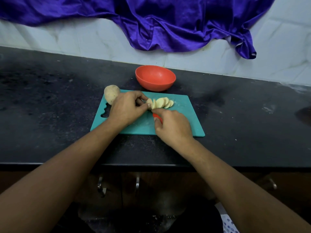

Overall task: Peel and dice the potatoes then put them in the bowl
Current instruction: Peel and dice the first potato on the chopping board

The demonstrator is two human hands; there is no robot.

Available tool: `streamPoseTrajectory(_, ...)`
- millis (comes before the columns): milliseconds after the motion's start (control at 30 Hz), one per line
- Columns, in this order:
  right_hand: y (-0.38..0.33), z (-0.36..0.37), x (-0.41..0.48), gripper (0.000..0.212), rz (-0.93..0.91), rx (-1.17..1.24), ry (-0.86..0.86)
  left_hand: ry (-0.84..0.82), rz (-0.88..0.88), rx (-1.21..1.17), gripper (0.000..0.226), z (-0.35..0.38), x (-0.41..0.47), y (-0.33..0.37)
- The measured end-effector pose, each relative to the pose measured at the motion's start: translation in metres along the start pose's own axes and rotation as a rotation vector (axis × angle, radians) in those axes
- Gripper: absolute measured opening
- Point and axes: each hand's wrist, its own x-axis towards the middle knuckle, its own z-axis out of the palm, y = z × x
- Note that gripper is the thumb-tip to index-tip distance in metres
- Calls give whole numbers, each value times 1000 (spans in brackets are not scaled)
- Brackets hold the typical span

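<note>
On a teal cutting board (185, 118), the left hand (125, 108) pinches the peeled potato stub (149, 103) between curled fingers (140, 97); the right hand (173, 126) grips a red-handled knife (157, 117). Tucked fingertips and even, vertical cuts would likely serve best. The potato's long axis runs left to right, slices (164, 102) fanned rightward.

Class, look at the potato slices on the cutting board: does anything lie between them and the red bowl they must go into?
Nothing visible does. Between the potato slices and the red bowl lies only a strip of bare cutting board. The whole potato sits off to the left, outside that path.
</note>
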Motion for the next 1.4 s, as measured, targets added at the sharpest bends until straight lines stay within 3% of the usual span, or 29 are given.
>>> streamPoseTrajectory(233, 24, 3, 15, 17, 274, 418, -19, -9, 29, 131, 5, -1, 0, 5)
streamPoseTrajectory(433, 30, 1, 16, 15, 243, 537, -58, -42, 125, 115, 35, 2, 1, 0)
streamPoseTrajectory(533, 32, 1, 18, 16, 211, 564, -81, -63, 150, 100, 38, 1, 1, 0)
streamPoseTrajectory(900, 39, -8, 15, 20, 179, 386, -33, -96, 115, 96, 14, 2, 4, -3)
streamPoseTrajectory(1133, 24, -27, 11, 30, 70, 165, -40, -94, 66, 21, 16, -3, -1, -8)
streamPoseTrajectory(1400, 14, -25, 13, 32, 90, 133, -64, -84, 39, 18, 24, -5, -6, -12)
